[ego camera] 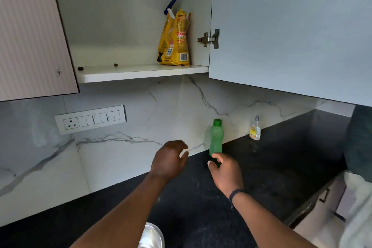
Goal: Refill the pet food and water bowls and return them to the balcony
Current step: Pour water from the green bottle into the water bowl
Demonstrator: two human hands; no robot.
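Observation:
A yellow pet food bag (174,40) stands upright at the right end of the open wall cabinet's shelf (141,72), with a blue-and-white clip at its top. A green water bottle (215,137) stands on the black counter (281,157) against the marble wall. My left hand (169,160) hovers over the counter, fingers apart and empty, left of the bottle. My right hand (226,173) is just below the bottle's base, fingers spread, holding nothing. A steel bowl's rim (151,235) shows at the bottom edge, partly hidden by my left arm.
Both cabinet doors are swung open: one at left (34,32), one at right (291,26). A switch panel (90,120) is on the wall. A small clear dispenser bottle (255,129) stands farther right. Two dark crumbs lie on the shelf. Drawers (326,207) sit at lower right.

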